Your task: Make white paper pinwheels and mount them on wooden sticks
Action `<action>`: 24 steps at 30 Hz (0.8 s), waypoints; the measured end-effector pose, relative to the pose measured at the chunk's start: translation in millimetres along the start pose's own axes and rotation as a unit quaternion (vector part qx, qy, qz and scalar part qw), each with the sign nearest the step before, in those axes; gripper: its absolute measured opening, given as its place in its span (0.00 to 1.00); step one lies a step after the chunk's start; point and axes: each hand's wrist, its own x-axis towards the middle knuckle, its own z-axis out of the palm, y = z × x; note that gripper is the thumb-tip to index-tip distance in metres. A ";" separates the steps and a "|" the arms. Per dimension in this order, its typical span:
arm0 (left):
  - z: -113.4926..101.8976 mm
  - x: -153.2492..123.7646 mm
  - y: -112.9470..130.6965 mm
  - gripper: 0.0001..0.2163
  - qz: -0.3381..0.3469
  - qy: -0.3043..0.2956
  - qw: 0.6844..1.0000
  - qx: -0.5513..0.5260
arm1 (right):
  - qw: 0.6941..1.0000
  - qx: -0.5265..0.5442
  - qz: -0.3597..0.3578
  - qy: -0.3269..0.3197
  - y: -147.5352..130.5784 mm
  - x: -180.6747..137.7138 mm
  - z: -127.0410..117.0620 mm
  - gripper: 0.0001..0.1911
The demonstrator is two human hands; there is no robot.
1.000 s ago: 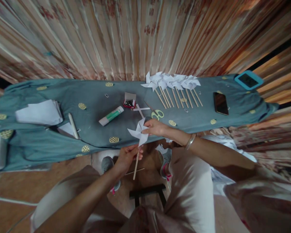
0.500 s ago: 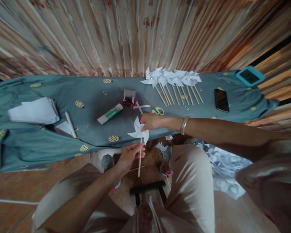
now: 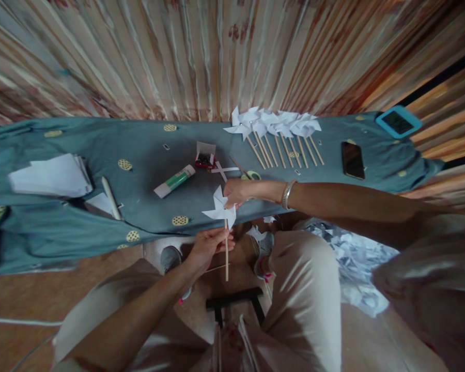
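My left hand [image 3: 207,247] is closed round a thin wooden stick [image 3: 227,258], held upright just in front of the table's near edge. At the stick's top sits a white paper pinwheel [image 3: 219,207]. My right hand [image 3: 236,192] pinches the pinwheel's right side, fingers pressed together at its centre. A metal bangle [image 3: 285,193] circles my right wrist. Both hands hover over the edge of the blue-grey cloth [image 3: 147,201] that covers the table.
Several finished pinwheels on sticks [image 3: 279,135] lie at the back. A glue stick [image 3: 174,181], a small box of pins [image 3: 205,155], scissors [image 3: 250,175], a white paper stack [image 3: 50,175], a pen [image 3: 111,198], a phone [image 3: 352,160] and a blue-cased device [image 3: 398,122] lie on the cloth.
The stick has swung from tilted to upright. My right arm has stretched further across to the left, and hand and pinwheel sit slightly higher against the cloth.
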 end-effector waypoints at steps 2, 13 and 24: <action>1.0 0.1 0.0 0.14 -0.002 0.004 1.000 -0.002 | 1.000 0.009 -0.005 0.003 4.3 4.6 1.7 0.17; 1.9 4.9 -4.3 0.10 0.000 0.001 1.000 -0.003 | 0.999 -0.025 -0.018 -0.007 7.7 9.4 -2.6 0.19; 7.8 6.0 -6.7 0.06 -0.009 0.000 1.000 -0.023 | 0.998 0.035 -0.045 0.028 21.6 17.4 2.6 0.17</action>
